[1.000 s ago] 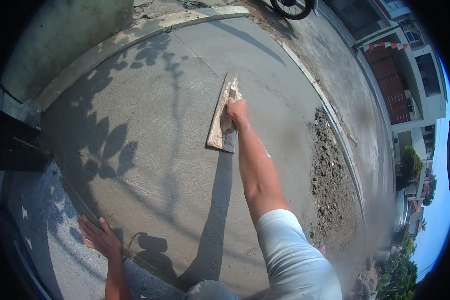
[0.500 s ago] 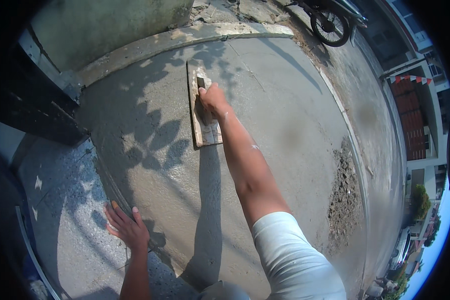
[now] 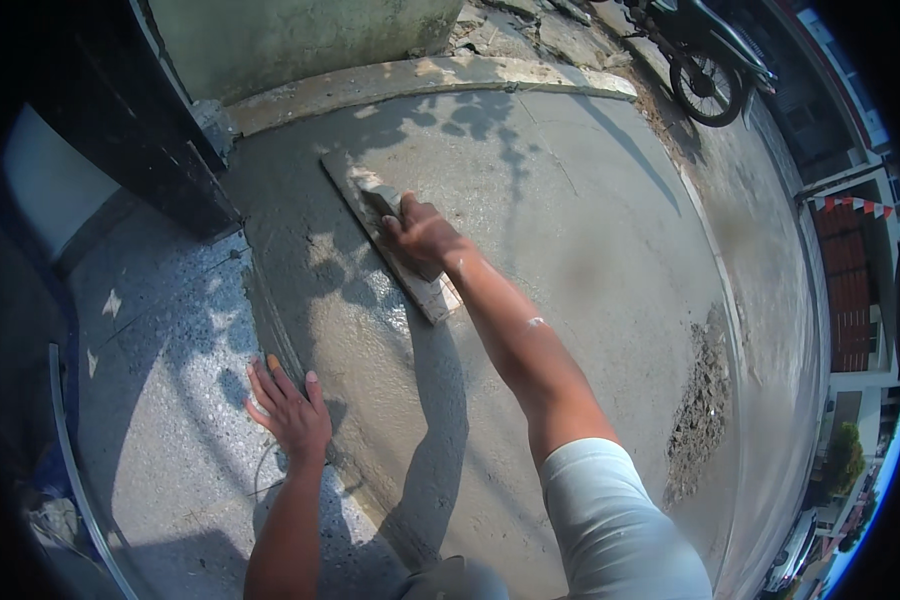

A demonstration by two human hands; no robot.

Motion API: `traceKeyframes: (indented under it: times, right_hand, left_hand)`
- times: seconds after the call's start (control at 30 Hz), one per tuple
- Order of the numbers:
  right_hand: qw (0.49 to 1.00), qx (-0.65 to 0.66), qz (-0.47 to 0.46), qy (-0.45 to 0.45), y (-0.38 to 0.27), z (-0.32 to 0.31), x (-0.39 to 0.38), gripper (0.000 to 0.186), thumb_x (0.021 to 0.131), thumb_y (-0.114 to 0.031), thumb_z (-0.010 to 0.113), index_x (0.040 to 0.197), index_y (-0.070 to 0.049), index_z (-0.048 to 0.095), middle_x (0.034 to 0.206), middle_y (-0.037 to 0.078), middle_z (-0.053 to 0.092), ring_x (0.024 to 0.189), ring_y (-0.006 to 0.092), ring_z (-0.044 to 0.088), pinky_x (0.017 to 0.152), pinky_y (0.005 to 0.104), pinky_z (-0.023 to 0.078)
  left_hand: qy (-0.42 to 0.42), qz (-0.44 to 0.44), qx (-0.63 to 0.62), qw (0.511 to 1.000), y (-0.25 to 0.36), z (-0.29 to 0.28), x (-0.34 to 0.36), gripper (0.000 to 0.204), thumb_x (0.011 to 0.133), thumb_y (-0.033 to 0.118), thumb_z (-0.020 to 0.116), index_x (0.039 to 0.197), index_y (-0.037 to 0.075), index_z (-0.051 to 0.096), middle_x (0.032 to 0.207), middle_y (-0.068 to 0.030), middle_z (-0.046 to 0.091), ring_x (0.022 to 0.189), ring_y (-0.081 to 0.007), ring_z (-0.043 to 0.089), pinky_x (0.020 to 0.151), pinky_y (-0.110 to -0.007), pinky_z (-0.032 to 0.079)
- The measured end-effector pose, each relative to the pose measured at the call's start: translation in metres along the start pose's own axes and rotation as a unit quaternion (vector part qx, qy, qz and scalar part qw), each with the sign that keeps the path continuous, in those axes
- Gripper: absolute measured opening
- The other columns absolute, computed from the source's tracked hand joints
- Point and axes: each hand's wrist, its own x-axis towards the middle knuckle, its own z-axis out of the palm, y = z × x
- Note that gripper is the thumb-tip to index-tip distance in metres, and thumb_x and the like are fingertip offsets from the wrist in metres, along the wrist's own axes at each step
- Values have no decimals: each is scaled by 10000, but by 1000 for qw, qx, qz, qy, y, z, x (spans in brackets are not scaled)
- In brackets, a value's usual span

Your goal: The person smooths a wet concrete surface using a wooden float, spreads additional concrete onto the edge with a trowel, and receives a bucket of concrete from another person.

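Smoothing stage here: right hand (image 3: 420, 232) is wrapped tight around the handle of the wooden float (image 3: 388, 233), which lies flat on the wet cement (image 3: 530, 220) near the black gate (image 3: 140, 130). Left hand (image 3: 292, 410) is spread flat, bracing. Next pass probably needs even pressure.

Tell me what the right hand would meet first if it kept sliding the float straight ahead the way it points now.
Probably the dark gate post at the slab's far-left corner. The right hand grips the wooden float aiming up-left over wet concrete; only smooth cement lies between, though depth is hard to judge.
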Motion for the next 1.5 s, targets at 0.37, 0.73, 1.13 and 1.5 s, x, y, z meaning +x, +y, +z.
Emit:
traceKeyframes:
  times: [0.37, 0.73, 1.13, 1.5]
  right_hand:
    - [988, -17, -71, -135, -25, 25, -115, 379, 977, -325, 534, 1117, 9, 421, 791, 297, 638, 813, 503, 640, 747, 549, 506]
    - [971, -92, -107, -193, -7, 57, -269, 345, 959, -296, 574, 1069, -33, 379, 714, 233, 639, 699, 438, 651, 633, 523, 511]
    - [940, -71, -26, -331, 29, 54, -528, 438, 887, -245, 628, 1265, -106, 455, 1090, 183, 661, 884, 378, 684, 717, 487, 556]
    - [994, -104, -10, -21, -3, -17, -199, 368, 725, -271, 683, 986, -70, 521, 741, 200, 649, 741, 428, 663, 693, 502, 516]
  left_hand:
    - [5, -8, -106, 994, -10, 4, -3, 566, 1036, 369, 344, 1490, 30, 341, 1603, -115, 270, 1511, -267, 174, 1181, -541, 63]
    - [89, -1, -308, 947, -20, 13, -7, 503, 1036, 317, 342, 1481, 86, 391, 1525, -94, 423, 1433, -256, 361, 1183, -513, 78]
    - [71, -5, -295, 953, -22, 17, -7, 482, 1042, 304, 333, 1464, 90, 428, 1490, -75, 468, 1414, -231, 390, 1189, -500, 84]
    - [61, 3, -322, 945, -29, 2, 1, 551, 1008, 324, 332, 1448, 0, 405, 1481, -141, 460, 1408, -274, 382, 1186, -498, 73]
